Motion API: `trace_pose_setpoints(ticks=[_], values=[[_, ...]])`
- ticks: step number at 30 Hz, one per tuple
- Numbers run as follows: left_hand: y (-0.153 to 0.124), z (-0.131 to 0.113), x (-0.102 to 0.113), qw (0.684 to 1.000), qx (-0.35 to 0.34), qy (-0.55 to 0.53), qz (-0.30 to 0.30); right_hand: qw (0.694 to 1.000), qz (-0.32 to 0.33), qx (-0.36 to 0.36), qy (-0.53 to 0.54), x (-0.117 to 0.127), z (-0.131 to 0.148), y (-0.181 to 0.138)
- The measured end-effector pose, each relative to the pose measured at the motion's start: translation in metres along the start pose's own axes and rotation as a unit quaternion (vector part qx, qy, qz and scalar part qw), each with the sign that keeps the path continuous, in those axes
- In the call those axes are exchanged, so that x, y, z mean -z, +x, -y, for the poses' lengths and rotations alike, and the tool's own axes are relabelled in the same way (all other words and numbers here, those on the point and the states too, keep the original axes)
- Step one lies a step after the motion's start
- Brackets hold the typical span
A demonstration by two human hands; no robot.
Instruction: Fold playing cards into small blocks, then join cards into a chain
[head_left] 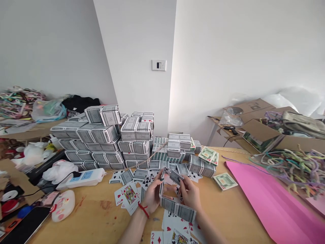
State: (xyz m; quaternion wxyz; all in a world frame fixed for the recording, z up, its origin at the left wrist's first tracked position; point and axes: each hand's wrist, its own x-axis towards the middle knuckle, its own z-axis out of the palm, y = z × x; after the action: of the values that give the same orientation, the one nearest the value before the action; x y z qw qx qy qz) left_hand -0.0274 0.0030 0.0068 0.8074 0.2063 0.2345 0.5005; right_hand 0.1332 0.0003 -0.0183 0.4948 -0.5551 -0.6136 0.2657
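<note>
My left hand, a red string round its wrist, is closed on a thin stack of playing cards held upright on edge. My right hand pinches a single patterned-back card just above and right of that stack. A spread row of face-down cards lies below my hands. Loose face-up cards, a jack among them, lie scattered on the wooden table around my wrists.
A big pile of wrapped card decks stands behind my hands, with green-backed decks to the right. A pink sheet and tangled pipe cleaners fill the right. A white power strip and clutter lie at left.
</note>
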Motion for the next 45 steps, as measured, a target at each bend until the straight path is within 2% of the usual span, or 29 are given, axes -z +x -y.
trace_pose_setpoints(ticks=[10, 23, 32, 39, 45], values=[[-0.001, -0.002, 0.000, 0.999, 0.019, 0.039, 0.014, 1.000, 0.007, 0.009, -0.020, 0.002, -0.001, 0.001], [0.003, -0.001, 0.006, 0.989, -0.023, 0.149, -0.002, 0.999, -0.001, 0.023, -0.048, 0.005, -0.008, 0.004], [0.003, -0.003, 0.003, 0.989, -0.020, 0.141, -0.027, 0.998, -0.005, 0.042, -0.047, 0.005, -0.010, 0.005], [0.000, -0.007, -0.002, 0.988, -0.044, 0.146, 0.010, 0.998, 0.001, 0.040, -0.049, 0.004, -0.009, 0.005], [-0.001, -0.008, -0.004, 0.981, -0.050, 0.187, 0.004, 0.999, 0.001, 0.034, -0.038, 0.005, -0.009, 0.005]])
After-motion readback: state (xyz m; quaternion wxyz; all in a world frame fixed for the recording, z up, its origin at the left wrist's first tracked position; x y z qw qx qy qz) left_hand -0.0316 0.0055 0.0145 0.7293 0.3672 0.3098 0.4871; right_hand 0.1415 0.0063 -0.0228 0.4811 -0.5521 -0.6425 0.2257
